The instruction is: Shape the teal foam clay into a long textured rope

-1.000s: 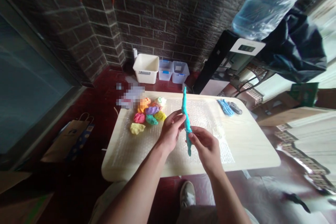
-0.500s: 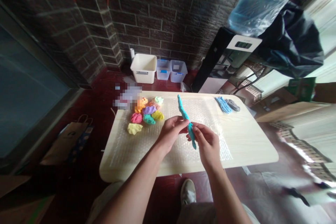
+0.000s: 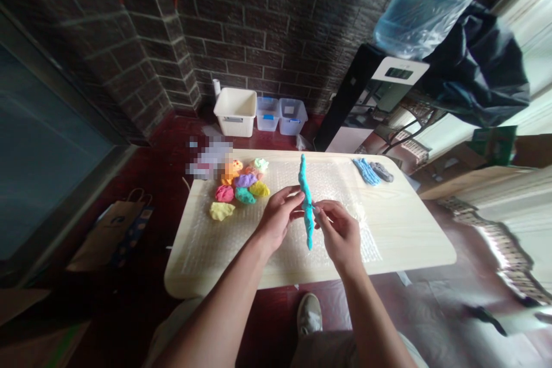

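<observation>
A long, thin turquoise roll (image 3: 307, 190) with a lumpy, twisted surface stands nearly lengthwise in front of me, above the table. I cannot tell whether it is cloth or something else. My left hand (image 3: 279, 215) grips its middle from the left, thumb on top. From the right, the thumb and fingertips of my right hand (image 3: 340, 233) pinch a small strand sticking out of the roll's side. Bubble wrap (image 3: 276, 241) lies underneath on the pale wooden table (image 3: 414, 236).
Several crumpled coloured lumps, among them a pink lump (image 3: 224, 193) and a pale yellow lump (image 3: 221, 211), lie at the table's left. A blue bundle (image 3: 366, 172) and a grey bundle (image 3: 382, 172) are at the far right. Behind stand a white bin (image 3: 235, 121) and a water dispenser (image 3: 357, 109).
The turquoise roll has turned from a slant to nearly straight up and down in view. My right hand has drawn slightly away from its body, pinching a strand at its side.
</observation>
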Action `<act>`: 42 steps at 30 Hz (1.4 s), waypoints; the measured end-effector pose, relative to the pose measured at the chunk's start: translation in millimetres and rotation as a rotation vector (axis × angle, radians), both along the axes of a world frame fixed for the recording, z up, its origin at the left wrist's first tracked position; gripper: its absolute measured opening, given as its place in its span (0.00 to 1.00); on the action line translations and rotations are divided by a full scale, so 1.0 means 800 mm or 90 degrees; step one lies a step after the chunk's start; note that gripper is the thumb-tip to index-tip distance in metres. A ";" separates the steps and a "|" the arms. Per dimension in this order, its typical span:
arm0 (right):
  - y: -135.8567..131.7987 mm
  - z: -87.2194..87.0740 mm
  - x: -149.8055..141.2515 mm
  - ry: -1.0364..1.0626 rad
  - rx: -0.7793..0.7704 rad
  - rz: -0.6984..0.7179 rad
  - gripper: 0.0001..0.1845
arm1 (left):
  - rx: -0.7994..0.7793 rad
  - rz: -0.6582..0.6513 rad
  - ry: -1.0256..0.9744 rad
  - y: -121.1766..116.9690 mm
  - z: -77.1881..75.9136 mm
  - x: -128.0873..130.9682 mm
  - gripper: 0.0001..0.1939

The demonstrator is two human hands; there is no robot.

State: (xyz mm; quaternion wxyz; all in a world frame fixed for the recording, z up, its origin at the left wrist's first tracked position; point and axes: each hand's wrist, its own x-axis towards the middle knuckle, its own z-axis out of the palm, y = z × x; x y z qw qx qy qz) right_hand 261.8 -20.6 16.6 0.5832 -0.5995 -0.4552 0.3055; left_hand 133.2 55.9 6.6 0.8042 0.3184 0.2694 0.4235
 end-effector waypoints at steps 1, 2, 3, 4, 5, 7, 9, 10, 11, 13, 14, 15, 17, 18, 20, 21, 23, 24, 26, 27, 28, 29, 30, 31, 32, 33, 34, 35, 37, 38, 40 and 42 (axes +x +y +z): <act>0.000 0.000 0.000 0.014 -0.015 -0.007 0.13 | -0.005 0.008 -0.003 0.001 -0.001 0.000 0.18; -0.001 0.000 0.000 0.033 -0.035 -0.012 0.15 | -0.008 0.019 -0.001 0.002 -0.002 -0.001 0.18; -0.002 0.001 -0.001 0.057 -0.061 -0.009 0.16 | -0.008 0.031 0.006 0.002 -0.003 -0.001 0.17; -0.002 0.003 -0.001 0.078 -0.088 0.005 0.18 | -0.006 0.043 0.015 0.003 -0.005 -0.002 0.16; -0.003 0.004 -0.001 0.091 -0.113 0.025 0.20 | 0.001 0.052 0.028 0.003 -0.005 -0.002 0.15; -0.004 0.007 -0.002 0.072 -0.138 0.045 0.22 | 0.028 0.056 0.059 0.002 -0.006 -0.003 0.13; -0.005 0.008 -0.002 0.001 -0.121 0.012 0.24 | 0.064 0.044 0.079 0.000 -0.005 -0.003 0.13; -0.005 0.008 -0.003 -0.037 -0.106 -0.010 0.25 | 0.081 0.038 0.086 0.000 -0.004 -0.002 0.13; -0.005 0.007 -0.003 -0.062 -0.093 -0.024 0.24 | 0.094 0.034 0.089 -0.001 -0.003 -0.001 0.13; -0.004 0.005 -0.003 -0.070 -0.078 -0.019 0.20 | 0.107 0.035 0.089 -0.002 -0.002 0.000 0.13; -0.004 0.004 -0.004 -0.059 -0.072 -0.012 0.18 | 0.111 0.037 0.093 -0.001 -0.002 0.001 0.13; -0.004 0.002 -0.004 -0.044 -0.062 -0.011 0.17 | 0.113 0.039 0.098 -0.001 -0.001 0.001 0.13; -0.004 0.000 -0.004 -0.024 -0.033 -0.028 0.16 | 0.114 0.041 0.114 -0.001 -0.001 0.000 0.13; -0.004 -0.001 -0.005 -0.022 -0.019 -0.038 0.16 | 0.114 0.042 0.125 0.000 0.000 0.000 0.13; -0.005 -0.004 -0.005 -0.024 0.000 -0.051 0.14 | 0.118 0.040 0.145 0.000 0.000 -0.002 0.13; -0.005 -0.004 -0.004 -0.028 0.006 -0.050 0.13 | 0.122 0.037 0.153 0.000 0.000 -0.002 0.13; -0.006 -0.005 -0.003 -0.035 0.017 -0.041 0.12 | 0.126 0.031 0.157 0.000 0.000 -0.004 0.13; -0.006 -0.004 -0.003 -0.033 0.020 -0.039 0.12 | 0.126 0.029 0.156 0.000 0.000 -0.004 0.13; -0.006 -0.003 0.000 -0.015 0.015 -0.045 0.13 | 0.122 0.031 0.145 0.000 -0.001 -0.004 0.15; -0.005 -0.003 0.001 0.001 0.007 -0.048 0.14 | 0.120 0.033 0.134 0.000 0.000 -0.004 0.16; -0.004 -0.002 0.003 0.019 -0.004 -0.051 0.16 | 0.119 0.034 0.119 0.000 0.000 -0.004 0.18; -0.004 -0.002 0.004 0.036 -0.014 -0.052 0.17 | 0.119 0.032 0.103 0.000 0.001 -0.004 0.19; -0.003 -0.001 0.006 0.051 -0.023 -0.048 0.18 | 0.121 0.032 0.089 0.000 0.001 -0.003 0.21; -0.002 -0.001 0.007 0.064 -0.032 -0.038 0.18 | 0.125 0.032 0.080 -0.001 0.002 -0.003 0.22; -0.002 -0.001 0.008 0.075 -0.041 -0.025 0.18 | 0.130 0.030 0.077 -0.001 0.002 -0.003 0.24; -0.002 -0.001 0.008 0.082 -0.048 -0.012 0.18 | 0.134 0.028 0.079 -0.002 0.002 -0.003 0.24; -0.002 -0.001 0.009 0.088 -0.050 0.000 0.18 | 0.136 0.023 0.084 -0.002 0.002 -0.003 0.25; -0.002 -0.002 0.009 0.092 -0.049 0.007 0.18 | 0.135 0.017 0.089 -0.003 0.002 -0.003 0.24; -0.002 -0.003 0.009 0.089 -0.037 0.003 0.17 | 0.129 0.003 0.096 -0.003 0.001 -0.004 0.23; -0.003 -0.004 0.010 0.082 -0.029 0.000 0.16 | 0.130 0.000 0.099 -0.003 0.001 -0.004 0.23; -0.003 -0.005 0.010 0.052 -0.014 0.004 0.15 | 0.140 0.004 0.102 -0.003 0.000 -0.004 0.23; -0.005 -0.004 0.010 -0.016 0.007 0.004 0.13 | 0.152 0.012 0.096 -0.003 0.000 -0.004 0.24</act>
